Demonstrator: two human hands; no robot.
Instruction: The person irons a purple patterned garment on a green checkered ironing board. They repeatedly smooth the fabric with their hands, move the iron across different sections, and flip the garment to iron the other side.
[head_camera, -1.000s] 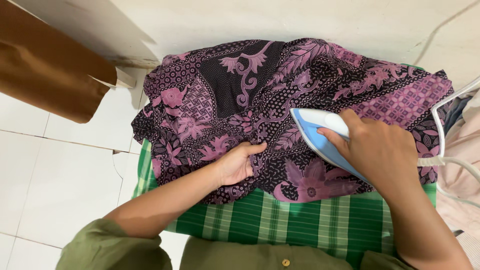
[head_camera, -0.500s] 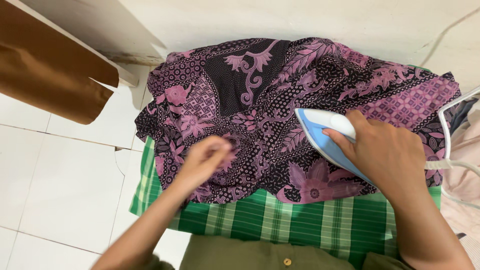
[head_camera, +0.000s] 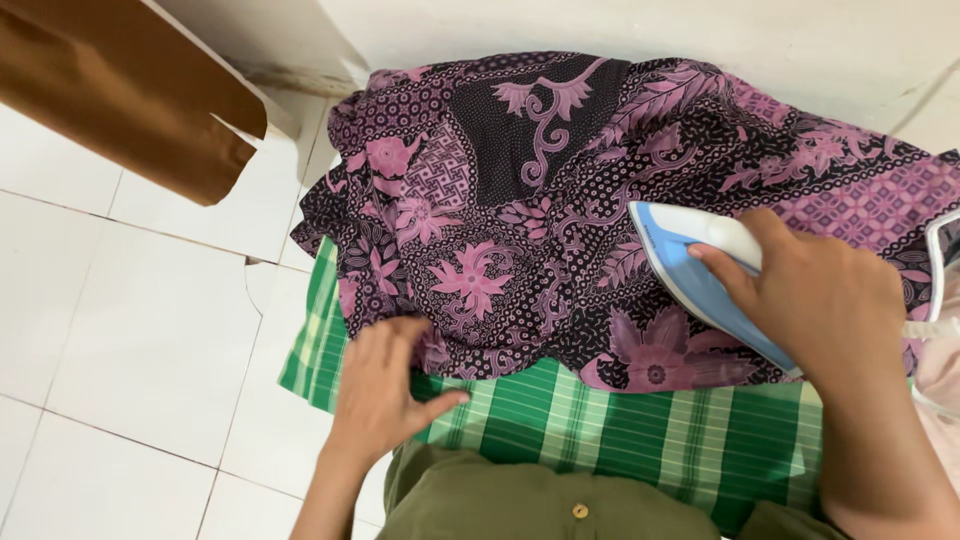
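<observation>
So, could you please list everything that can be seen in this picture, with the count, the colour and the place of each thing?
Patterned cloth: one, black and purple with pink flowers, spread over the green cloth.
Striped cloth: one, green with pale stripes, under the patterned cloth, on the floor.
Iron: one, light blue and white, on the right part of the patterned cloth.
Cord: one, white, at the right edge.
Brown board: one, top left.
Floor tiles: several, white, on the left.
Wall: white, at the top.
Pale fabric: pinkish, far right edge.
Shirt: olive green, buttoned, bottom centre.
Left hand: flat on the near edge of the patterned cloth.
Right hand: gripping the iron's handle.
</observation>
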